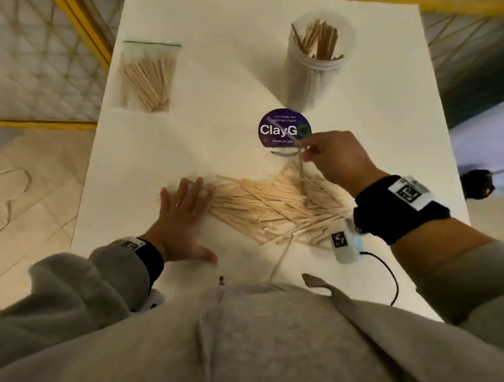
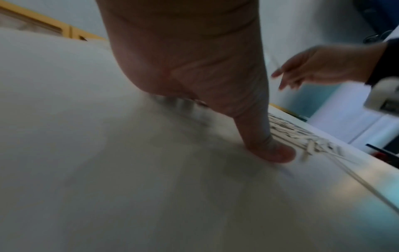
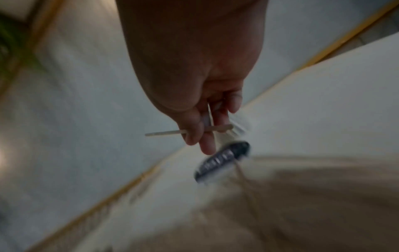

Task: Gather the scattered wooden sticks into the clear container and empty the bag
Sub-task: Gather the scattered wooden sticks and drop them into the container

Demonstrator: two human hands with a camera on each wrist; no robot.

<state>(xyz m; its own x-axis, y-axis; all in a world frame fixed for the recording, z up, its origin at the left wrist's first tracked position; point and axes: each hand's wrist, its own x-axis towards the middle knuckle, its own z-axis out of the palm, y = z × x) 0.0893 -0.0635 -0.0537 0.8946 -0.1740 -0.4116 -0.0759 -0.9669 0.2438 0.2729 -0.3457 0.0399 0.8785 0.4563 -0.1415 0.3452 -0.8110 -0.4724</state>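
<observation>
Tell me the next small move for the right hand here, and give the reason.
Probably carry it forward to the clear container and drop in what it holds. The right hand already pinches a wooden stick lifted above the scattered pile, and the container stands upright and open just beyond it, already holding sticks. The left hand lies flat at the pile's edge.

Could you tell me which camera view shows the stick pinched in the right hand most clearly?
The right wrist view: the wooden stick lies crosswise between the fingertips of the right hand, both ends visible. The head view shows it as a thin upright streak over the pile of sticks. In the left wrist view it is only a faint blur.
</observation>
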